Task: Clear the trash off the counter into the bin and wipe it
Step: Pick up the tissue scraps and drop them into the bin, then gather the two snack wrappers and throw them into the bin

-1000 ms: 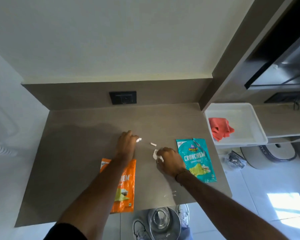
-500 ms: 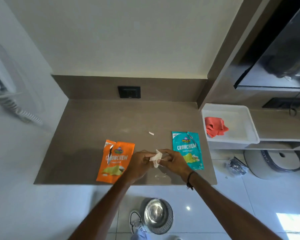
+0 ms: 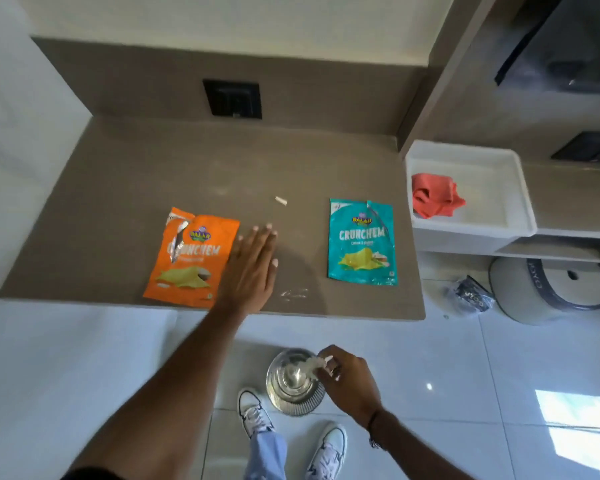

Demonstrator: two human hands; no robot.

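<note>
An orange chip packet (image 3: 191,258) and a teal chip packet (image 3: 361,242) lie flat on the brown counter (image 3: 125,188), with a small white scrap (image 3: 280,200) between them further back. My left hand (image 3: 253,268) rests flat and open on the counter, right beside the orange packet. My right hand (image 3: 347,382) is down over the round metal bin (image 3: 291,393) on the floor, fingers pinched on crumpled white paper (image 3: 314,364) above the bin's mouth. A red cloth (image 3: 433,199) lies in a white tray (image 3: 520,199) to the right.
A black wall socket (image 3: 232,98) sits on the backsplash. A smear (image 3: 293,294) marks the counter's front edge. On the floor to the right are a dark plastic bag (image 3: 470,296) and a round beige container (image 3: 548,289). My shoes (image 3: 255,415) stand next to the bin.
Both hands gathered white paper bits on the counter. My right hand then dropped down to the bin with the paper, and my left hand opened flat on the counter.
</note>
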